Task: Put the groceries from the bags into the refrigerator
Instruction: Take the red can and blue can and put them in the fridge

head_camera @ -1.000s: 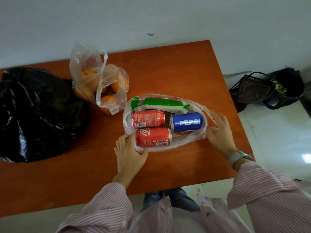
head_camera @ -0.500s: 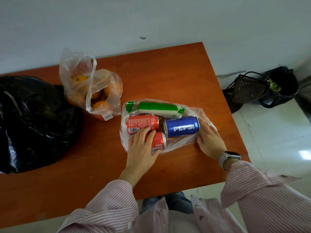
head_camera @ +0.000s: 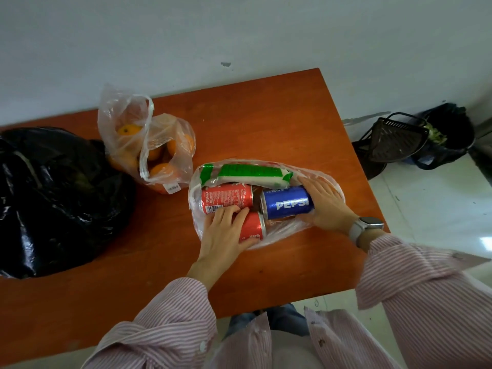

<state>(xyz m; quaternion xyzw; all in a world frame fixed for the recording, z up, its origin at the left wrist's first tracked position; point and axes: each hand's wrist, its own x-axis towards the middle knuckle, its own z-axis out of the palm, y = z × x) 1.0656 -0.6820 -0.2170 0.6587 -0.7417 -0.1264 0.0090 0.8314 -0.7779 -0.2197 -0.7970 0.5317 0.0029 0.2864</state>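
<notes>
Clear bag [head_camera: 330, 182] half hides near red can [head_camera: 253, 227] under left hand's [head_camera: 226, 235] curled fingers.

A home: grocery bags [head_camera: 149, 145] on a wooden table [head_camera: 266, 123], tiled floor [head_camera: 431, 209].

Table [head_camera: 266, 123] rear open; orange bag [head_camera: 149, 145] (w/ black bag [head_camera: 53, 198]) blocks left.

Orange table [head_camera: 266, 121] under three bags [head_camera: 266, 233]
</notes>
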